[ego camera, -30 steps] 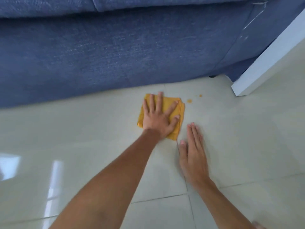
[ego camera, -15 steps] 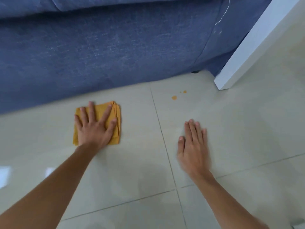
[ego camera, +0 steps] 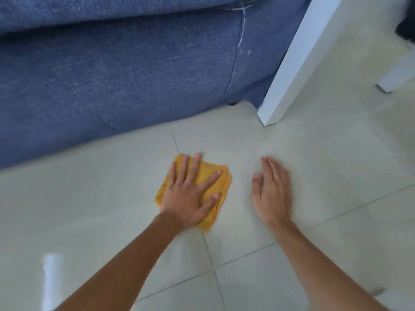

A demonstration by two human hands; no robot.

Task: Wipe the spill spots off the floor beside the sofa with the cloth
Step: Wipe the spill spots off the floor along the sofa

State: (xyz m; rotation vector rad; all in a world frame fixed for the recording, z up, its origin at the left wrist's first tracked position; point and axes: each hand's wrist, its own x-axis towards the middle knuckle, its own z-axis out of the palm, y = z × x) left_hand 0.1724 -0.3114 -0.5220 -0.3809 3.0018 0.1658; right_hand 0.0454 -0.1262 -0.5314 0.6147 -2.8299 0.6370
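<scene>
A folded yellow cloth (ego camera: pixel 207 169) lies on the pale tiled floor (ego camera: pixel 314 167) just in front of the blue sofa (ego camera: pixel 116 81). My left hand (ego camera: pixel 190 196) presses flat on the cloth with fingers spread, covering most of it. My right hand (ego camera: pixel 271 191) rests flat on the bare tile to the right of the cloth and holds nothing. I see no orange spill spots on the floor around the cloth.
A white furniture leg (ego camera: pixel 289 70) stands at the sofa's right corner, and a second white leg (ego camera: pixel 395 75) is at the far right. A dark object (ego camera: pixel 406 28) sits at the upper right edge. Grout lines cross under the cloth.
My left hand slid the cloth left, then back right across the grout line. The two orange spots seen earlier no longer show. My right hand stayed planted on the tile.
</scene>
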